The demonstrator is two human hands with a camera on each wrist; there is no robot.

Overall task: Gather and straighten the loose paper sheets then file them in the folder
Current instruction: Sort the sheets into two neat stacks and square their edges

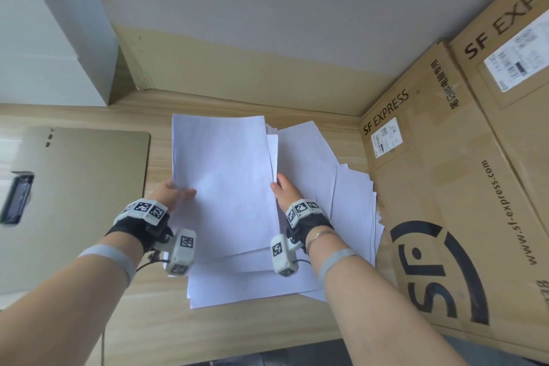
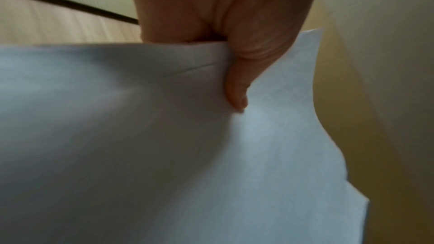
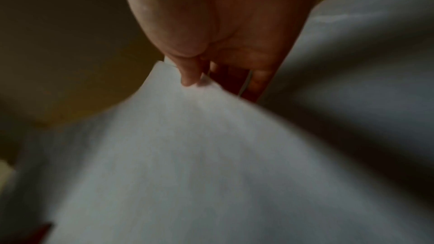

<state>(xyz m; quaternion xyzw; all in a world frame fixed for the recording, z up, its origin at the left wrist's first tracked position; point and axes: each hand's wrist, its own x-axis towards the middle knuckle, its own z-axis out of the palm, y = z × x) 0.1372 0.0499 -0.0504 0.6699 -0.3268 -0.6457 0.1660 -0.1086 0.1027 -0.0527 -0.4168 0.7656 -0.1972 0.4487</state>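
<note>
A stack of white paper sheets [image 1: 225, 175] is lifted over the wooden desk, held at both long sides. My left hand [image 1: 175, 190] grips its left edge, thumb on top; in the left wrist view the thumb [image 2: 237, 88] presses on the paper sheets [image 2: 164, 146]. My right hand [image 1: 282, 190] pinches the right edge, and the right wrist view shows the thumb [image 3: 187, 77] on the sheets [image 3: 187, 155]. More loose sheets [image 1: 350, 196] lie fanned out underneath and to the right. A tan folder [image 1: 83, 181] with a black clip [image 1: 16, 196] lies flat at the left.
Large SF Express cardboard boxes [image 1: 445, 187] stand along the right, close to the loose sheets. A white box [image 1: 56, 47] sits at the back left. The grey wall [image 1: 267, 9] closes the desk [image 1: 178, 333] behind.
</note>
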